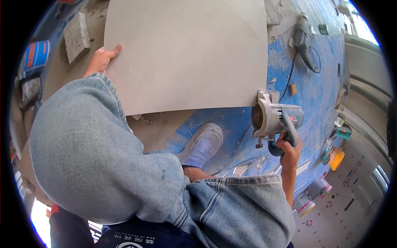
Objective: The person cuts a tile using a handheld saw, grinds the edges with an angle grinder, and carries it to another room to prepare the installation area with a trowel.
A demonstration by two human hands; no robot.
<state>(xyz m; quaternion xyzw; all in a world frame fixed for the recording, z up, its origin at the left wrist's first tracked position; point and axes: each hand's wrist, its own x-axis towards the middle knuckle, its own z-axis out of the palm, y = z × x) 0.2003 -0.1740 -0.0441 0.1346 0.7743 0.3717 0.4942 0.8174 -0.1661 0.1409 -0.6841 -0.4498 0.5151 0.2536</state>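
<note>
A large pale grey tile [186,53] fills the upper middle of the head view. At its left edge, my left hand [101,60] grips the tile with the thumb on top; the other fingers are partly hidden. My right hand [288,146] is wrapped around the rear handle of a dusty handheld circular saw [271,113]. The saw sits at the tile's near right corner, its base plate against the edge. Its blade cannot be made out clearly.
On the blue dusty floor [240,140] at right lie an angle grinder [304,39] with its cord, a plastic bottle [324,29] and a small wood block [293,89]. A broken slab [77,37] and a blue bucket [37,56] are at left. My shoe [202,142] is below the tile.
</note>
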